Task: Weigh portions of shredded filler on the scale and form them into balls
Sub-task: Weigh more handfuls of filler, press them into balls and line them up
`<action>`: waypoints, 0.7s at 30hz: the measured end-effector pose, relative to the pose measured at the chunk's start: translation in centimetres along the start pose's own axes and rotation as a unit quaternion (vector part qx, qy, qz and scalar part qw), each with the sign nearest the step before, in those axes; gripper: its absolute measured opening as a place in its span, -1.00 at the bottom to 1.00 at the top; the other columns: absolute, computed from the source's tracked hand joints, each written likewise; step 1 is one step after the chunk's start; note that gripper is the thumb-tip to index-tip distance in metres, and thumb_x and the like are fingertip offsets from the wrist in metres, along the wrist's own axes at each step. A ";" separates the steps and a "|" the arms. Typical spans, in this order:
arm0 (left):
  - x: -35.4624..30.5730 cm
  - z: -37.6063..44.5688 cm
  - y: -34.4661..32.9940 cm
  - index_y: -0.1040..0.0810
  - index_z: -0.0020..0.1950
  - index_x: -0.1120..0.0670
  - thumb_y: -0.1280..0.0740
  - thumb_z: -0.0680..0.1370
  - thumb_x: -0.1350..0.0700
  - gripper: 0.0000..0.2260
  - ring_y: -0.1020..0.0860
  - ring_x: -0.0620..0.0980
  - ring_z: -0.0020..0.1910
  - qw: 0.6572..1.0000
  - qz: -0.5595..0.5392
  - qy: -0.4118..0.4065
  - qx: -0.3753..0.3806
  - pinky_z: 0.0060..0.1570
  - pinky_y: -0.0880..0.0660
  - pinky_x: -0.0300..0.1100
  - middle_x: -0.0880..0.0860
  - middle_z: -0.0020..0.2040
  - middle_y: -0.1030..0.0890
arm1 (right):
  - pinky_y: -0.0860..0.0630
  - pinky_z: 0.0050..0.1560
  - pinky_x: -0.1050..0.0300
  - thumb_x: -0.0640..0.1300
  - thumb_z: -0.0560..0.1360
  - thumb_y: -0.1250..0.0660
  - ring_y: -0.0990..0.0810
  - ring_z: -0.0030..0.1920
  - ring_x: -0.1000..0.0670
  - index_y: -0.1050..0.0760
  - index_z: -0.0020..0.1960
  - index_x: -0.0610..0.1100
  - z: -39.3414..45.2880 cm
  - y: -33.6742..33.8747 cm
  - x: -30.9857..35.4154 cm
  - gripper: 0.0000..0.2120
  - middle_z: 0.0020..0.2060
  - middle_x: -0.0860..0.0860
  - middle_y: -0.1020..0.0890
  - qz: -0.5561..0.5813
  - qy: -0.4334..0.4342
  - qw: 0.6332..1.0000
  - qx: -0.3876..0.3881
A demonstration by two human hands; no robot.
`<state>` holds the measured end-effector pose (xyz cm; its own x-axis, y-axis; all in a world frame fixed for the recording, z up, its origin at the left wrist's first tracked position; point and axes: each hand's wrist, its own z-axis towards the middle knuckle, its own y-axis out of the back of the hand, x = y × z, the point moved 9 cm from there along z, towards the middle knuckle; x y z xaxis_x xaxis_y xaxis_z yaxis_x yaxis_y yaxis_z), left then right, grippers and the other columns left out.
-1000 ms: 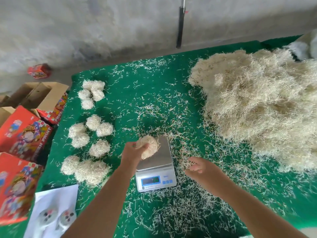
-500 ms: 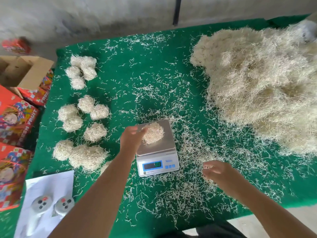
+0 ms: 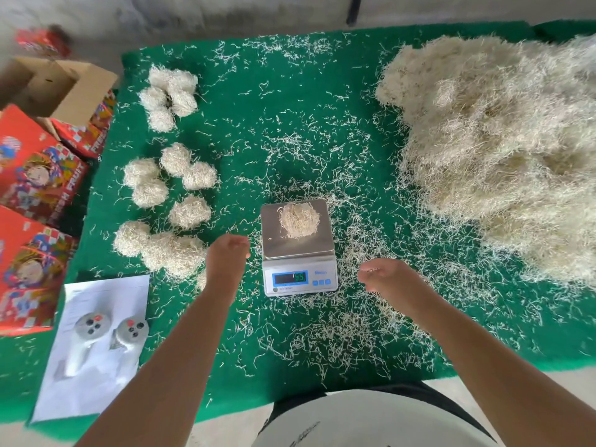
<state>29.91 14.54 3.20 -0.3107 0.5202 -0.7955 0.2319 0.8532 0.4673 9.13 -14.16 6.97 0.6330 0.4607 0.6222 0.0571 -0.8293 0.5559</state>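
"55" on scale display [image 3: 290, 278]; "FRESH FRUIT" on red box [image 3: 38, 185]

I can't read the scale [image 3: 298, 250] display digits for sure, too blurry. Filler pile [image 3: 503, 150] runs off the right edge; red boxes [image 3: 35, 175] cut off left.

Soft, even daylight, bright with only faint shadows. The scale's steel platform [image 3: 296, 230] shows mild glare. Wide-angle bending curves the bench [image 3: 322, 124] edges; the red boxes [image 3: 35, 175] at left look smeared.
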 end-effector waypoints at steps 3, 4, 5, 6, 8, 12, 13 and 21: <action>0.2 -0.2 0.1 -0.66 0.11 0.04 -0.35 0.65 0.17 -0.89 -0.64 0.12 -0.08 1.000 -0.014 0.003 0.000 0.06 -0.63 0.17 0.02 -0.06 -0.70 | -0.69 -0.14 0.02 0.02 0.69 -0.28 -0.74 0.03 -0.26 -0.55 0.40 -0.05 0.2 0.0 0.0 -0.67 0.01 0.03 -0.70 -0.009 0.003 1.000 -0.005; 0.3 -0.2 0.2 -0.65 0.10 0.04 -0.35 0.65 0.16 -0.90 -0.63 0.12 -0.08 1.000 -0.017 0.004 -0.001 0.06 -0.63 0.17 0.02 -0.06 -0.70 | -0.63 -0.20 0.16 0.01 0.69 -0.28 -0.75 0.01 -0.15 -0.55 0.40 -0.06 0.2 0.0 0.0 -0.67 0.11 -0.02 -0.71 -0.018 0.008 1.000 -0.009; 0.3 -0.2 0.2 -0.65 0.10 0.03 -0.35 0.65 0.16 -0.90 -0.61 0.11 -0.09 1.000 -0.020 0.005 -0.002 0.06 -0.62 0.18 0.01 -0.06 -0.70 | -0.54 -0.20 0.26 0.01 0.69 -0.28 -0.75 -0.02 -0.03 -0.55 0.40 -0.07 0.3 0.0 0.0 -0.67 0.19 -0.05 -0.70 -0.023 0.013 1.000 -0.012; 0.3 -0.2 0.2 -0.65 0.09 0.03 -0.34 0.65 0.16 -0.90 -0.60 0.10 -0.09 1.000 -0.022 0.006 -0.003 0.05 -0.61 0.19 0.01 -0.06 -0.70 | -0.49 -0.20 0.31 0.01 0.69 -0.28 -0.73 -0.05 0.10 -0.55 0.40 -0.07 0.4 0.0 -0.2 -0.67 0.22 -0.05 -0.69 -0.025 0.016 0.999 -0.013; 0.2 -0.2 0.0 -0.65 0.09 0.02 -0.33 0.65 0.17 -0.88 -0.59 0.08 -0.09 1.000 -0.024 0.008 -0.002 0.05 -0.61 0.18 0.01 -0.06 -0.70 | -0.41 -0.27 0.38 0.03 0.69 -0.29 -0.63 -0.24 0.34 -0.55 0.40 -0.05 0.4 -0.1 -0.5 -0.67 0.20 -0.03 -0.71 -0.028 0.014 0.999 -0.011; -0.5 -0.2 -0.5 -0.66 0.10 0.03 -0.31 0.63 0.18 -0.85 -0.59 0.08 -0.09 1.000 -0.026 0.008 0.004 0.03 -0.62 0.16 -0.01 -0.05 -0.71 | -0.42 -0.39 0.41 0.05 0.67 -0.30 -0.60 -0.33 0.37 -0.55 0.41 -0.02 0.3 0.1 -1.4 -0.65 0.15 0.01 -0.72 -0.025 0.000 1.000 -0.017; -0.7 -0.2 -0.7 -0.66 0.08 0.02 -0.32 0.63 0.18 -0.85 -0.60 0.08 -0.09 1.000 -0.028 0.008 0.004 0.02 -0.62 0.16 -0.01 -0.06 -0.71 | -0.43 -0.42 0.40 0.05 0.67 -0.30 -0.59 -0.37 0.33 -0.55 0.41 -0.02 0.3 0.2 -1.7 -0.66 0.15 0.01 -0.72 -0.021 -0.001 1.000 -0.019; -3.5 1.4 -4.0 -0.41 0.50 0.03 -0.48 0.55 -0.08 -0.43 -0.55 0.04 0.26 0.999 0.016 -0.046 0.023 0.28 -0.51 0.04 0.07 0.39 -0.54 | -0.37 -0.54 0.39 0.02 0.67 -0.33 -0.52 -0.57 0.24 -0.56 0.39 -0.05 -1.0 0.4 -4.3 -0.67 0.03 0.02 -0.70 0.003 -0.026 0.999 -0.019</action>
<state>31.35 9.25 3.54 -0.2180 0.5392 -0.8135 0.2837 0.8326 0.4758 5.67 -16.19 5.05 0.6727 0.4385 0.5960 0.0249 -0.8184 0.5741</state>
